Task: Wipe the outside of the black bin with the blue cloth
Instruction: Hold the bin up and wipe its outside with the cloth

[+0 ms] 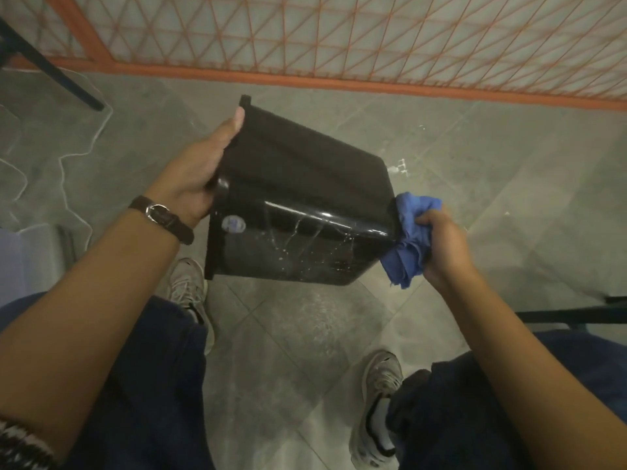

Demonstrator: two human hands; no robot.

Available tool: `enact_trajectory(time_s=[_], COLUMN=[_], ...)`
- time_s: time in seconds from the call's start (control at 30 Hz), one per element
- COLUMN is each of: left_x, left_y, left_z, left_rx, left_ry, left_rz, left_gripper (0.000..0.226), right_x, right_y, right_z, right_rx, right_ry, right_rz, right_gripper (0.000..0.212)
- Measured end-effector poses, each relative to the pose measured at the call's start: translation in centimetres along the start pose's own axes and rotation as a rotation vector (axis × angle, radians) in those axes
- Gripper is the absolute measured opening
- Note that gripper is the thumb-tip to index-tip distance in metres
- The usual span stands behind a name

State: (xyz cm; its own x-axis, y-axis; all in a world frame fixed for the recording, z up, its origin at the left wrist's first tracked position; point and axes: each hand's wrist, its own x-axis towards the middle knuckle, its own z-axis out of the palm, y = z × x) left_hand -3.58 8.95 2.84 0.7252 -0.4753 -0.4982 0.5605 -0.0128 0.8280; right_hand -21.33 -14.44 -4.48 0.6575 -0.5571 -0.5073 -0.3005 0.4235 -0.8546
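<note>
The black bin (pixel 298 205) is held in the air on its side, its rim to the left and its base to the right. Wet streaks and drops show on its glossy lower wall, beside a small round sticker. My left hand (pixel 200 164) grips the bin's rim, thumb along the upper edge. My right hand (pixel 441 245) is closed on the crumpled blue cloth (pixel 410 239), which presses against the bin's base at the right. The bin's inside is hidden from view.
I stand on a grey tiled floor (pixel 475 157) with wet patches. An orange mesh fence (pixel 339 39) runs across the top. A dark chair leg (pixel 51 66) is at upper left, a dark bar (pixel 570 315) at right. My two shoes show below.
</note>
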Motion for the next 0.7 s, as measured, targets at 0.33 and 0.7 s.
enact_trajectory(time_s=[0.33, 0.7], left_x=[-0.5, 0.7], left_y=[0.8, -0.8], left_z=[-0.2, 0.3], left_rx=[0.058, 0.625], left_ry=[-0.326, 0.162], left_rz=[0.156, 0.351], left_gripper=[0.019, 0.037], right_x=[-0.8, 0.6], right_y=[-0.8, -1.1], right_z=[0.5, 0.2], right_rx=[0.316, 0.28], right_ry=[0.032, 0.038], right_rz=[0.033, -0.026], right_gripper=[0.03, 0.034])
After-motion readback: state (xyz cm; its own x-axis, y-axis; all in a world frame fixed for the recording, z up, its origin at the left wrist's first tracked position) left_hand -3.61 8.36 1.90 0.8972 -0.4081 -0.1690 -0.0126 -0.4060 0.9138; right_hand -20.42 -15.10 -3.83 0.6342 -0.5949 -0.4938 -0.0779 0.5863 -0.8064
